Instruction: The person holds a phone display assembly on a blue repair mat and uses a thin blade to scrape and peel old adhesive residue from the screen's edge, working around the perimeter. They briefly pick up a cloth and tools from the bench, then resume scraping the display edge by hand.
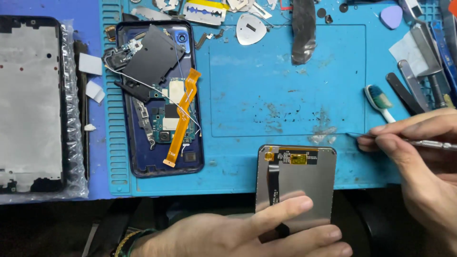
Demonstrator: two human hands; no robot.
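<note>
Display panel (pixel 304 183) sits back side up at the near edge of the blue work mat (pixel 285 85), lower half overhanging past the mat's front edge. Long axis runs near-to-far; the end with the yellow-taped connector strip points away from the person, black flex ribbon running down its left side toward the near end. Left hand (pixel 247 233) grips the near end of the panel: index finger laid across its back, other fingers curled under the bottom edge, so closed on it. Right hand (pixel 419 152) is just right of the panel near the mat's right edge, fingers pinched shut on metal tweezers (pixel 381 138), tip pointing left at the mat surface, just clear of the panel's far right corner. Beyond the right hand: a toothbrush (pixel 379 102) and a row of metal tools at the mat's right edge. On the mat's left side, an opened phone body (pixel 159 95), long axis also near-to-far, with an orange flex cable (pixel 181 114) across its board. Left of the mat on the desk, a phone frame (pixel 29 102) lies on bubble wrap.
</note>
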